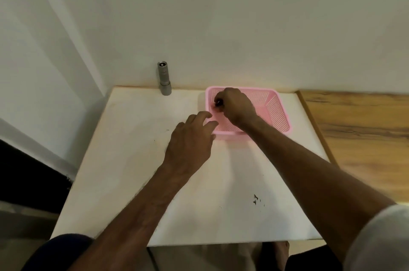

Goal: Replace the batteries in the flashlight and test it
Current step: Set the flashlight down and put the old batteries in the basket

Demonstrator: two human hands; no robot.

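A silver flashlight [164,78] stands upright at the back edge of the white table [137,160], against the wall. A pink perforated basket [276,111] sits at the back right of the table. My right hand [236,107] reaches into the basket's left side, its fingers curled round a small dark object [218,102] that is too small to identify. My left hand [192,140] hovers over the table just left of the basket with fingers relaxed, its fingertips near the basket's front-left rim. The basket's other contents are hidden by my right hand.
A wooden surface [363,133] adjoins the table on the right. A white wall rises right behind the table. Small dark specks [256,200] mark the tabletop near the front. My knees show below the table's front edge.
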